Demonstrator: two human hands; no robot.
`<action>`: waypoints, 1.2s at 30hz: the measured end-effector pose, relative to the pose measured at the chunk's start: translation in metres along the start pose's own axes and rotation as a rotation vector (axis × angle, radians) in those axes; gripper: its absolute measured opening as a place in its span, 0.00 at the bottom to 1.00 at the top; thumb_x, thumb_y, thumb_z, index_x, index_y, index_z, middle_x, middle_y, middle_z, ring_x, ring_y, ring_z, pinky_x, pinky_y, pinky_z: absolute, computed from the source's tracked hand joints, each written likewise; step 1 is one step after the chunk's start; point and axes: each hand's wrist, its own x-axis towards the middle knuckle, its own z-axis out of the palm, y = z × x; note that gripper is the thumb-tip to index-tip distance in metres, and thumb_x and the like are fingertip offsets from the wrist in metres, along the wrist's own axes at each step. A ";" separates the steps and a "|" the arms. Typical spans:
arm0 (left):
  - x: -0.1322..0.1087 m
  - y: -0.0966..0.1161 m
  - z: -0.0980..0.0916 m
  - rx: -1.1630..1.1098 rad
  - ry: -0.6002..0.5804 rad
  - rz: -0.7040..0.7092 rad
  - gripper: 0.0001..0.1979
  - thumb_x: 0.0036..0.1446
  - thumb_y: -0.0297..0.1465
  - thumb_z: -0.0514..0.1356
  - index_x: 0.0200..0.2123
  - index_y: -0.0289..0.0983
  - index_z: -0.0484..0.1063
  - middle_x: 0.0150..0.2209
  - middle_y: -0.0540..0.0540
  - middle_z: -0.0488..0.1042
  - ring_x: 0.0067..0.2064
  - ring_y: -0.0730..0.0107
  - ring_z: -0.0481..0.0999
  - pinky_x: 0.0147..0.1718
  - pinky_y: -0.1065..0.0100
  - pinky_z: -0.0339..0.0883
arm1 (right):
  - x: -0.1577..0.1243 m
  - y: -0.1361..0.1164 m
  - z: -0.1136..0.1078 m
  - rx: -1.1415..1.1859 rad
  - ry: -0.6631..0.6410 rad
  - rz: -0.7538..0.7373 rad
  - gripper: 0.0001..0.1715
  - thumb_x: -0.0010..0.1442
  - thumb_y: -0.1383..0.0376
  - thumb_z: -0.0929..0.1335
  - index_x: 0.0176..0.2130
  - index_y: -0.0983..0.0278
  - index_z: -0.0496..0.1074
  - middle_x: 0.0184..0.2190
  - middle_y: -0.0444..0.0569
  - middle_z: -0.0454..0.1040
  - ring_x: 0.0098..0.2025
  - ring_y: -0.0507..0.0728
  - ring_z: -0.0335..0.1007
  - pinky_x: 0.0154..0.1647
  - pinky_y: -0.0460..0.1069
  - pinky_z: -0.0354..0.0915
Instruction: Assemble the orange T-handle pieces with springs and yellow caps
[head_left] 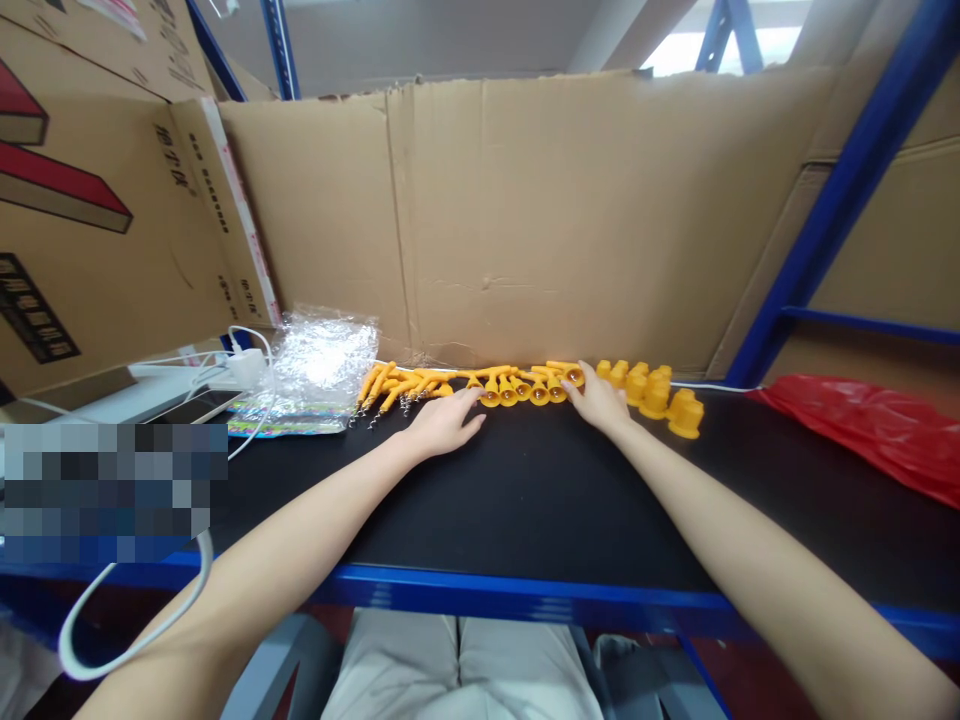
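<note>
Both my arms reach forward over a black tabletop (pixel 525 500). My left hand (pixel 444 422) lies palm down with its fingers stretched out, fingertips touching a row of small yellow bell-shaped parts (pixel 517 388). My right hand (pixel 600 398) is also flat and open, its fingers resting on the right end of that row. Left of the row lies a bundle of yellow pen-like sticks with metal springs (pixel 397 386). To the right of my right hand stands a cluster of yellow cap pieces (pixel 660 395). Neither hand grips anything.
A cardboard wall (pixel 540 220) backs the table. Crumpled clear plastic bags (pixel 322 355) and a white charger with cables (pixel 244 365) sit at the left, a red plastic bag (pixel 870 425) at the right. Blue shelf posts (pixel 847 190) frame the bench, and a blue rail (pixel 525 595) edges its front.
</note>
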 end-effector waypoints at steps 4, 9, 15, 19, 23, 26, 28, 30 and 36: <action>0.001 -0.003 -0.003 0.012 0.009 0.026 0.16 0.60 0.35 0.50 0.49 0.37 0.66 0.46 0.42 0.72 0.42 0.63 0.74 0.39 0.63 0.69 | -0.001 -0.002 -0.002 -0.004 -0.017 -0.049 0.36 0.64 0.51 0.55 0.64 0.67 0.51 0.57 0.62 0.64 0.58 0.70 0.57 0.55 0.69 0.51; 0.006 -0.019 -0.011 0.116 0.087 -0.025 0.11 0.58 0.30 0.51 0.41 0.36 0.70 0.41 0.43 0.73 0.45 0.62 0.71 0.46 0.62 0.65 | 0.002 0.000 -0.024 -0.085 0.107 -0.031 0.34 0.64 0.53 0.54 0.61 0.68 0.56 0.60 0.60 0.59 0.60 0.68 0.54 0.56 0.68 0.49; 0.003 -0.046 -0.012 0.318 0.011 -0.384 0.17 0.57 0.28 0.51 0.50 0.36 0.65 0.54 0.37 0.65 0.55 0.50 0.63 0.49 0.50 0.61 | 0.006 0.023 -0.063 -0.317 0.123 0.243 0.24 0.59 0.62 0.59 0.49 0.74 0.68 0.50 0.67 0.65 0.53 0.69 0.57 0.50 0.63 0.53; 0.000 -0.057 -0.007 0.308 -0.157 -0.421 0.22 0.57 0.28 0.51 0.56 0.40 0.62 0.58 0.39 0.62 0.58 0.48 0.60 0.50 0.47 0.59 | 0.012 0.045 -0.070 -0.332 0.062 0.410 0.25 0.58 0.65 0.59 0.51 0.76 0.66 0.52 0.70 0.63 0.55 0.69 0.54 0.50 0.63 0.49; 0.001 -0.059 -0.006 0.340 -0.170 -0.411 0.22 0.56 0.28 0.52 0.55 0.39 0.63 0.57 0.39 0.64 0.57 0.48 0.61 0.49 0.46 0.59 | 0.014 0.056 -0.069 -0.333 -0.047 0.503 0.27 0.57 0.67 0.60 0.54 0.76 0.64 0.53 0.70 0.61 0.57 0.69 0.52 0.51 0.61 0.48; 0.002 -0.059 -0.006 0.347 -0.151 -0.415 0.21 0.56 0.28 0.52 0.54 0.38 0.65 0.54 0.39 0.66 0.56 0.47 0.62 0.49 0.46 0.59 | 0.014 0.055 -0.071 -0.322 -0.119 0.524 0.28 0.56 0.68 0.62 0.55 0.75 0.64 0.52 0.70 0.62 0.56 0.69 0.56 0.49 0.59 0.52; 0.003 -0.059 -0.006 0.342 -0.133 -0.414 0.19 0.56 0.28 0.52 0.52 0.38 0.66 0.53 0.39 0.68 0.55 0.48 0.63 0.49 0.46 0.59 | 0.013 0.050 -0.074 -0.294 -0.169 0.529 0.28 0.56 0.69 0.63 0.56 0.74 0.64 0.51 0.69 0.62 0.54 0.67 0.60 0.46 0.56 0.56; 0.004 -0.060 -0.005 0.337 -0.105 -0.410 0.17 0.56 0.27 0.51 0.49 0.37 0.68 0.51 0.38 0.69 0.54 0.49 0.64 0.48 0.47 0.59 | 0.012 0.044 -0.077 -0.267 -0.208 0.520 0.28 0.56 0.70 0.62 0.56 0.74 0.63 0.51 0.68 0.61 0.53 0.65 0.62 0.43 0.54 0.58; 0.004 -0.062 -0.005 0.341 -0.032 -0.394 0.13 0.57 0.28 0.50 0.43 0.36 0.70 0.47 0.37 0.71 0.52 0.50 0.66 0.48 0.50 0.57 | 0.007 0.030 -0.085 -0.317 -0.188 0.502 0.28 0.57 0.71 0.62 0.57 0.75 0.61 0.54 0.68 0.59 0.56 0.65 0.59 0.47 0.54 0.59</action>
